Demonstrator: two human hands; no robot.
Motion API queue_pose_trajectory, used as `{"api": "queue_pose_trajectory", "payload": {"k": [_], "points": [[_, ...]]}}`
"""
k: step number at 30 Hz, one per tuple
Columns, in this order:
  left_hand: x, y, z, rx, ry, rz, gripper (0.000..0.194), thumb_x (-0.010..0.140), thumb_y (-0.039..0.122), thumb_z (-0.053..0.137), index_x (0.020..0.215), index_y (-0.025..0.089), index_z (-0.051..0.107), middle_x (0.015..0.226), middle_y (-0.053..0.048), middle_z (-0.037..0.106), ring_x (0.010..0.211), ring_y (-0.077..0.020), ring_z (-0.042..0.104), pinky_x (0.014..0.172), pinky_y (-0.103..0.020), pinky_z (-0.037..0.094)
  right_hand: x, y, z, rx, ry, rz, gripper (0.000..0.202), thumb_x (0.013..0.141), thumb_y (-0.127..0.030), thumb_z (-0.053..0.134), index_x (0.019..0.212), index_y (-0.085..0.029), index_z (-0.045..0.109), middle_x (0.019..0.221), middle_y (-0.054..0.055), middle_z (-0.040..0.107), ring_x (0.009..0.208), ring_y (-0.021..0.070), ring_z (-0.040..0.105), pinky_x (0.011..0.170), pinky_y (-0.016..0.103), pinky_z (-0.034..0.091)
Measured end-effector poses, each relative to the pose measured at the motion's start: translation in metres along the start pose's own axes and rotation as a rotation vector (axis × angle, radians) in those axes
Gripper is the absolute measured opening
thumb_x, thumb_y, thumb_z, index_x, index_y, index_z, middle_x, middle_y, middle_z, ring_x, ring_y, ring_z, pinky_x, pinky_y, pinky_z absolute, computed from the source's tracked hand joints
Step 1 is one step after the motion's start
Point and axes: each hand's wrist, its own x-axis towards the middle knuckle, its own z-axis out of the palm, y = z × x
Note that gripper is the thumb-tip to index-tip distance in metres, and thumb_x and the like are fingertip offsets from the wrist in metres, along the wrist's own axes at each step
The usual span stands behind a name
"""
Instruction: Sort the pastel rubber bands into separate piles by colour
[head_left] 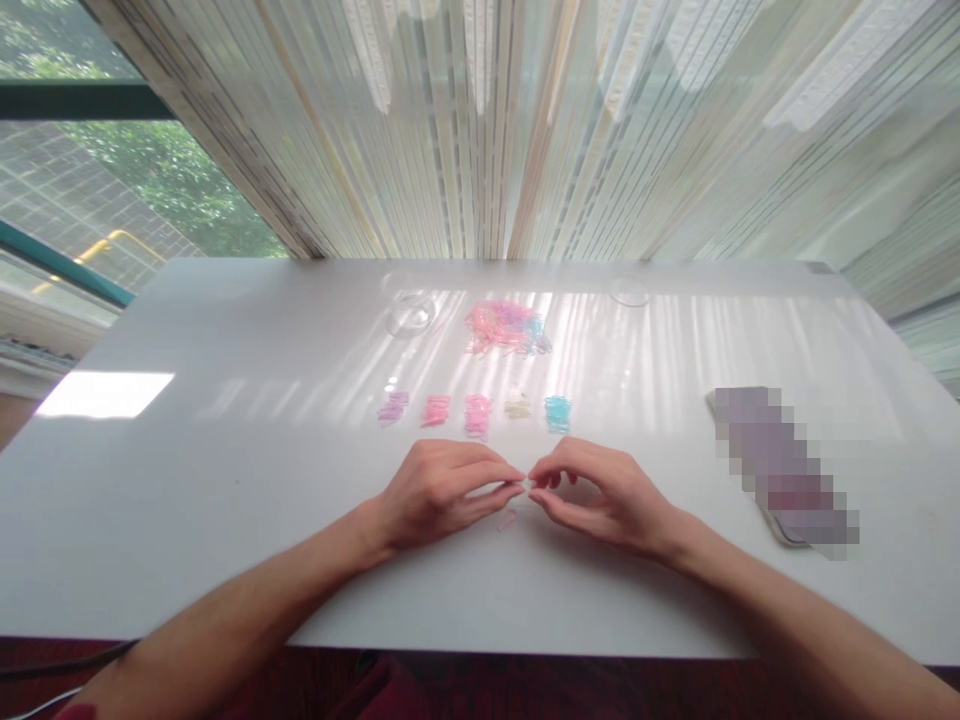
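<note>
My left hand and my right hand meet fingertip to fingertip over the white table, each in a pinch. Something tiny and pale sits between the fingertips, too small to name. Just below them lies a small pinkish clip-like piece. Beyond my hands is a row of small sorted piles: purple, red-pink, pink, pale yellow and blue. Farther back lies a larger mixed heap of the same small pieces.
A clear round dish stands left of the heap, and a clear round lid or dish is to its right. A phone-like object, partly blurred out, lies at the right. The white table reaches back to a striped curtain.
</note>
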Motion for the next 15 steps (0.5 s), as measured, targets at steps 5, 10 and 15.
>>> {"api": "queue_pose_trajectory", "payload": {"k": [5, 10, 15], "points": [[0.0014, 0.0006, -0.0009, -0.004, 0.011, 0.008, 0.005, 0.090, 0.015, 0.073, 0.094, 0.016, 0.071, 0.084, -0.001, 0.078, 0.069, -0.0127, 0.071, 0.064, -0.022, 0.052, -0.0003, 0.0022, 0.0010, -0.038, -0.005, -0.032, 0.006, 0.094, -0.016, 0.063, 0.095, -0.021, 0.065, 0.078, 0.001, 0.071, 0.069, 0.0129, 0.063, 0.065, 0.023, 0.052], [0.0013, -0.0003, -0.0018, 0.011, 0.007, 0.018, 0.004, 0.091, 0.016, 0.072, 0.094, 0.016, 0.071, 0.083, -0.001, 0.078, 0.068, -0.0128, 0.071, 0.063, -0.023, 0.052, -0.0007, 0.0028, 0.0009, -0.068, -0.005, -0.053, 0.006, 0.094, -0.014, 0.062, 0.093, -0.020, 0.064, 0.076, 0.001, 0.068, 0.068, 0.0124, 0.061, 0.065, 0.023, 0.050], [0.0006, -0.0011, -0.0020, 0.027, 0.007, 0.028, 0.003, 0.091, 0.016, 0.071, 0.094, 0.016, 0.070, 0.083, -0.002, 0.077, 0.068, -0.0132, 0.071, 0.062, -0.023, 0.052, -0.0006, 0.0020, 0.0006, -0.074, 0.015, -0.054, 0.009, 0.092, -0.012, 0.060, 0.091, -0.020, 0.062, 0.075, 0.000, 0.066, 0.067, 0.0118, 0.060, 0.064, 0.022, 0.049]]}}
